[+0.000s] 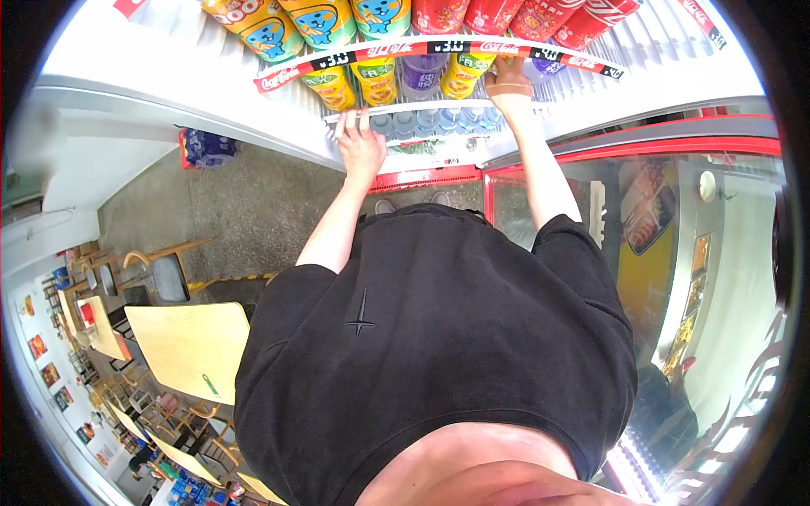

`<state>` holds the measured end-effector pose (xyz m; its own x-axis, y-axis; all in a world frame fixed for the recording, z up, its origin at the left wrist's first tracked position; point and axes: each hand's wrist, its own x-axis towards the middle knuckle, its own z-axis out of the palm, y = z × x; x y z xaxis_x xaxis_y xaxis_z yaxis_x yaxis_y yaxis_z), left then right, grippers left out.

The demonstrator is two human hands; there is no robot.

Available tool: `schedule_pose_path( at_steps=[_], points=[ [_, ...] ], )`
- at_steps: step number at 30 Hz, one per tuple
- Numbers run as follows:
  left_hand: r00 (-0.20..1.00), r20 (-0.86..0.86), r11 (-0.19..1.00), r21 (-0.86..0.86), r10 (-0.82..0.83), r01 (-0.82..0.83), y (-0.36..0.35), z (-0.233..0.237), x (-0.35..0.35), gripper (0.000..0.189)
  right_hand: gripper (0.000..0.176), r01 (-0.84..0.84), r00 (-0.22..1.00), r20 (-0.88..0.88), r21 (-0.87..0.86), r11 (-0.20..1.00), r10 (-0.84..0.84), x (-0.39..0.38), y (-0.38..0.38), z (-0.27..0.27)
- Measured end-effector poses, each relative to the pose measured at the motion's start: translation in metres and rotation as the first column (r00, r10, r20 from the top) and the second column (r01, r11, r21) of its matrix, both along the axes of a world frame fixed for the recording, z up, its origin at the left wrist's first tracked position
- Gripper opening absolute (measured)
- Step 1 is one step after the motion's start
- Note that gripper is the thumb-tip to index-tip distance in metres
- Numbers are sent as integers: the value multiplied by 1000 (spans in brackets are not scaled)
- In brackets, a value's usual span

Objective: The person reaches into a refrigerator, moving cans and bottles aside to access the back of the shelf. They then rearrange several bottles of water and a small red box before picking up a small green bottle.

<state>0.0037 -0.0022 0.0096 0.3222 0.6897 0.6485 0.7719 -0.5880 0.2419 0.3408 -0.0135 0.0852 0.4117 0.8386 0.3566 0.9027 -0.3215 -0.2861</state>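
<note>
My left hand rests at the front edge of a cooler shelf, its fingers stretched out and apart. Just past its fingertips stand yellow-labelled bottles. My right hand reaches into the same shelf row, between a yellow bottle and a clear bottle with a purple label. Its fingers are partly hidden behind the price strip, so I cannot tell whether they grip anything. A purple bottle stands in the middle of this row.
Above are yellow-and-green bottles and red bottles. Clear water bottles fill the row below. The cooler's red-edged glass door stands open at right. Tables and chairs are at left, with a purple package on the floor.
</note>
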Motion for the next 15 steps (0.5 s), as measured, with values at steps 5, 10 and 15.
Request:
schedule_pose_path(
  at_steps=[5,10,15],
  points=[
    [1000,10,1000,-10,0,1,-1,2,1,78,50,-14,1000,18,55,998,13,-3,-4,1],
    [1000,12,1000,-13,-4,4,-1,3,1,77,46,-2,999,46,44,999,0,-7,-11,5],
    [1000,13,1000,-18,-4,4,-2,4,1,77,42,7,997,82,26,1000,-9,-9,-17,7]
  ],
)
